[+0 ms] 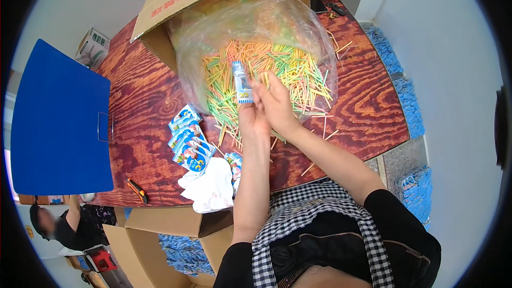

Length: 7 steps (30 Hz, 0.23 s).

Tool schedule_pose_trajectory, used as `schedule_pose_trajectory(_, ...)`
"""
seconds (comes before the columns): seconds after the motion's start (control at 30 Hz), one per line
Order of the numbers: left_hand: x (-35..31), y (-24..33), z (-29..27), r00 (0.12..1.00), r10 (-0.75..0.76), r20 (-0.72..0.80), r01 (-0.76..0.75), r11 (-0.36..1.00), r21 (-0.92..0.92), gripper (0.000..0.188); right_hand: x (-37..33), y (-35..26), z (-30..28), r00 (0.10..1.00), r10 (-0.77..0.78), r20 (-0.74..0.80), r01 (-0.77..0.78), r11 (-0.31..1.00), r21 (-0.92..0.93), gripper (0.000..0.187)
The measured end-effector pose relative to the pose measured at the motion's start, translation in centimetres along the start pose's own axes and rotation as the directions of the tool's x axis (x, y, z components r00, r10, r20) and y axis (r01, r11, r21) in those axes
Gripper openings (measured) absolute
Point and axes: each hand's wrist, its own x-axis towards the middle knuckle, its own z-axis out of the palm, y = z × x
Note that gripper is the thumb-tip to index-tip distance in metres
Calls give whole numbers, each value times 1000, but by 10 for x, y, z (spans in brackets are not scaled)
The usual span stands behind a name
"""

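In my left hand [254,122] is a small blue-and-white packet [244,89], held upright over a heap of thin coloured sticks [298,82]. My right hand [278,104] is closed beside the packet, its fingertips pinched close to its right side; what they hold, if anything, is hard to make out. The pink, yellow, green and orange sticks spill from a clear plastic bag [188,69] lying in the mouth of a tipped cardboard box [154,40]. Left of my forearms, several printed packets [192,144] overlap on the table, with a white crumpled cloth [210,189] nearer me.
An orange-and-black box cutter [138,191] lies near the table's front edge. A blue panel [61,122] stands at the left. Below the edge, an open carton [141,250] holds blue packets. Keys [333,13] rest at the back right. Another person [72,224] is at the lower left.
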Motion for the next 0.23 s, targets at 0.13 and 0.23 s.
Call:
schedule_pose_trajectory(0.13, -26, -12, 19, 997, -31, 74, 27, 998, 56, 25, 20, -22, -3, 986, 22, -163, -5, 994, 105, 10)
schedule_pose_trajectory(0.23, -17, -6, -1, 958, -110, 264, 147, 981, -127, 25, 20, -14, 1, 994, -25, -108, 28, 999, 32, 11)
